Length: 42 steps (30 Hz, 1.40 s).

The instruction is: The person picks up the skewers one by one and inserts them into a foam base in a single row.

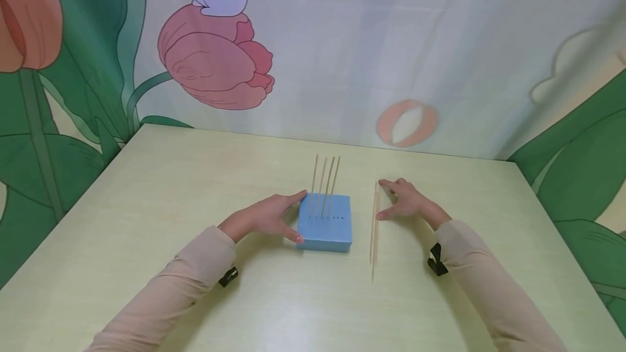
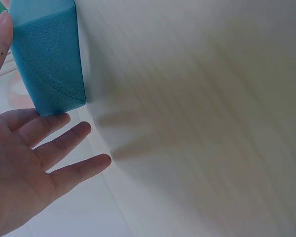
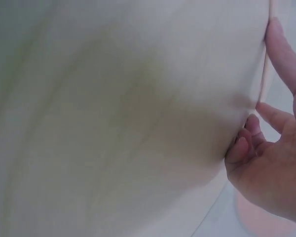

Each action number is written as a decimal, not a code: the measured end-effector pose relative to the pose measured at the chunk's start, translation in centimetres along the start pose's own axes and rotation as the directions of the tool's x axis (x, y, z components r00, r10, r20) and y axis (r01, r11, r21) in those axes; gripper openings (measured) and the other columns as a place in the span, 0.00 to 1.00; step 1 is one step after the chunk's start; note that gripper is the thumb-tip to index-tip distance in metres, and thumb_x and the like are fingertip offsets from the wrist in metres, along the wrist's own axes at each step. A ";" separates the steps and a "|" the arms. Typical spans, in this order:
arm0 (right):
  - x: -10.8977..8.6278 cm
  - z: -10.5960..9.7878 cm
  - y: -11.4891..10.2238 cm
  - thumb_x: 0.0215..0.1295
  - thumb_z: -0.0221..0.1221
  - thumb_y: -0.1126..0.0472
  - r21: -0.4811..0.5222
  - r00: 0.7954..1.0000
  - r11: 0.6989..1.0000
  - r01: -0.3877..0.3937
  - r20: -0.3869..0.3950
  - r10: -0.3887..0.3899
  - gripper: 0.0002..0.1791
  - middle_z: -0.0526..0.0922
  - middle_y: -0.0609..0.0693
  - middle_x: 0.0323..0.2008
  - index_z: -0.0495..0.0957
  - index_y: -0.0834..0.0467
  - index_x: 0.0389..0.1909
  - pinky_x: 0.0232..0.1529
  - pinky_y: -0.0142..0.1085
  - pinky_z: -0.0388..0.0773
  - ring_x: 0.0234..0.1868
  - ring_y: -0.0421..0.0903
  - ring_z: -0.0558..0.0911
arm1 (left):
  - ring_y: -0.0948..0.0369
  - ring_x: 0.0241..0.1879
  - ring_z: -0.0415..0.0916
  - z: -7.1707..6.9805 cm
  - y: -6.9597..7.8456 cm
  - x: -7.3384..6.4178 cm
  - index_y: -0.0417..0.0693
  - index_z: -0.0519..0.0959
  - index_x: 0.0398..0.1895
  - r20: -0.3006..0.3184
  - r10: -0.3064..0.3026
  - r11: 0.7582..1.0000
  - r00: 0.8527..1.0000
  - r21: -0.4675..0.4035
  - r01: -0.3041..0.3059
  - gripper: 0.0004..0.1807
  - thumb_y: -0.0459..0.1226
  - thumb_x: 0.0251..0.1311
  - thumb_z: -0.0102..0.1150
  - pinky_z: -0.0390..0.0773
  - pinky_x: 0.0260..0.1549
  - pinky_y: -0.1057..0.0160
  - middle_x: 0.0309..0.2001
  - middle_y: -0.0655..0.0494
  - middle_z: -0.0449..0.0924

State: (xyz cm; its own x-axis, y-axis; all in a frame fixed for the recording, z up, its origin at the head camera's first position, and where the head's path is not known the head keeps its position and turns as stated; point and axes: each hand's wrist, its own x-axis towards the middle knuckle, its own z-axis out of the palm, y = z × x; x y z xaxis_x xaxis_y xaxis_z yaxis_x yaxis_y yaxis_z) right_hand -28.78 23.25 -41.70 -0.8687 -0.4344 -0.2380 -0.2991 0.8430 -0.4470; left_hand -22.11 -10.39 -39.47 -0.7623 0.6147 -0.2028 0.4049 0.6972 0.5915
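A blue block (image 1: 325,232) lies on the table with several thin wooden sticks (image 1: 321,186) standing in its row of holes; three bare holes show to their right. My left hand (image 1: 266,215) holds the block's left side, thumb at the front corner and index finger at the back one. In the left wrist view the remaining fingers (image 2: 71,175) stretch out past the block's end (image 2: 52,64). To the right, loose wooden sticks (image 1: 374,243) lie close together. My right hand (image 1: 408,200) touches them with thumb and index fingertip spread apart along their length; its other fingers are curled.
The pale wooden table (image 1: 205,178) reaches back to a printed curtain (image 1: 332,58) with flower and leaf pictures. A black strap (image 1: 437,259) shows under the right wrist, another black piece (image 1: 228,276) under the left.
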 end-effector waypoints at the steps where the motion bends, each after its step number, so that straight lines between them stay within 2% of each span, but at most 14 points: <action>1: 0.0 0.0 0.0 0.46 0.69 0.48 0.010 1.000 1.000 0.007 0.002 -0.007 0.52 0.64 0.67 0.49 0.53 0.65 0.67 0.49 0.52 0.65 0.49 0.59 0.63 | 0.52 0.65 0.53 0.0 0.0 0.0 0.39 0.44 0.70 -0.002 -0.002 1.000 1.000 0.000 0.002 0.59 0.51 0.42 0.70 0.58 0.61 0.55 0.67 0.44 0.53; 7: 0.2 -0.1 0.1 0.45 0.70 0.49 0.054 1.000 0.998 0.017 0.009 -0.018 0.51 0.64 0.68 0.49 0.54 0.64 0.65 0.52 0.55 0.63 0.52 0.62 0.63 | 0.51 0.65 0.53 -0.1 -0.1 -0.1 0.38 0.44 0.70 -0.005 0.000 1.000 1.000 -0.013 0.000 0.59 0.50 0.42 0.70 0.58 0.61 0.55 0.67 0.44 0.53; 11: 0.4 -0.1 -0.1 0.43 0.71 0.50 0.069 1.000 0.998 -0.005 0.008 0.004 0.48 0.65 0.68 0.49 0.57 0.64 0.62 0.52 0.55 0.62 0.52 0.62 0.63 | 0.51 0.65 0.53 0.0 -0.2 -0.2 0.39 0.44 0.70 -0.004 0.002 1.000 1.000 -0.006 -0.002 0.59 0.51 0.42 0.70 0.58 0.61 0.55 0.67 0.44 0.53; 19: 0.9 -0.3 -1.0 0.40 0.72 0.57 0.161 0.993 0.980 -0.118 0.003 0.119 0.46 0.64 0.68 0.51 0.58 0.66 0.59 0.54 0.54 0.60 0.53 0.62 0.62 | 0.51 0.65 0.53 -0.2 -0.3 -0.3 0.38 0.45 0.70 -0.011 0.003 1.000 1.000 -0.002 -0.003 0.59 0.51 0.42 0.70 0.58 0.61 0.55 0.67 0.44 0.53; 24: 0.8 -0.4 -1.2 0.40 0.72 0.61 0.230 0.987 0.960 -0.159 0.009 0.161 0.46 0.64 0.66 0.52 0.56 0.67 0.59 0.55 0.52 0.59 0.53 0.61 0.62 | 0.51 0.65 0.52 -0.2 -0.3 -0.2 0.38 0.44 0.70 -0.004 0.012 1.000 1.000 -0.006 -0.012 0.59 0.51 0.42 0.70 0.58 0.61 0.55 0.68 0.44 0.52; 28: 0.6 -0.4 -0.8 0.43 0.69 0.66 0.369 0.988 0.917 -0.148 0.007 0.157 0.43 0.64 0.61 0.44 0.54 0.69 0.58 0.49 0.44 0.63 0.45 0.55 0.65 | 0.52 0.66 0.52 -0.1 -0.3 -0.1 0.39 0.44 0.70 -0.002 0.011 1.000 1.000 -0.014 -0.011 0.59 0.51 0.42 0.70 0.58 0.61 0.55 0.68 0.44 0.52; 33: 0.1 -0.6 -0.1 0.51 0.63 0.71 0.546 0.987 0.830 -0.113 -0.033 0.156 0.37 0.71 0.55 0.35 0.52 0.72 0.58 0.37 0.34 0.68 0.35 0.44 0.72 | 0.52 0.66 0.52 -0.1 -0.1 -0.1 0.39 0.44 0.70 0.001 0.002 1.000 1.000 -0.015 -0.002 0.59 0.51 0.41 0.70 0.57 0.61 0.56 0.68 0.45 0.52; 37: -0.3 -0.9 -0.1 0.58 0.56 0.72 0.635 0.986 0.769 -0.076 -0.066 0.153 0.33 0.78 0.56 0.36 0.50 0.74 0.60 0.34 0.34 0.75 0.29 0.39 0.78 | 0.52 0.66 0.52 -0.2 0.0 -0.1 0.39 0.44 0.70 0.007 -0.001 1.000 1.000 -0.017 0.001 0.59 0.50 0.41 0.70 0.57 0.61 0.56 0.68 0.44 0.52; 42: -1.1 -1.7 -0.9 0.60 0.53 0.74 0.709 0.982 0.705 0.010 -0.141 0.128 0.32 0.78 0.58 0.35 0.49 0.73 0.61 0.37 0.35 0.79 0.29 0.40 0.81 | 0.52 0.66 0.51 -0.2 0.0 -0.1 0.39 0.44 0.70 0.009 0.000 1.000 1.000 -0.015 0.001 0.59 0.50 0.42 0.70 0.57 0.61 0.56 0.68 0.44 0.52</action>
State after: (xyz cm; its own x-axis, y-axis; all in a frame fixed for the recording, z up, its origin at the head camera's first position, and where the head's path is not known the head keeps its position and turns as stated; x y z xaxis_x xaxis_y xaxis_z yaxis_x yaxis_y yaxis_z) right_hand -28.25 23.55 -39.57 -0.9468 -0.2739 -0.1692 0.0604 0.3650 -0.9290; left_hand -22.15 -10.55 -39.32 -0.7577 0.6178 -0.2102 0.3967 0.6918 0.6033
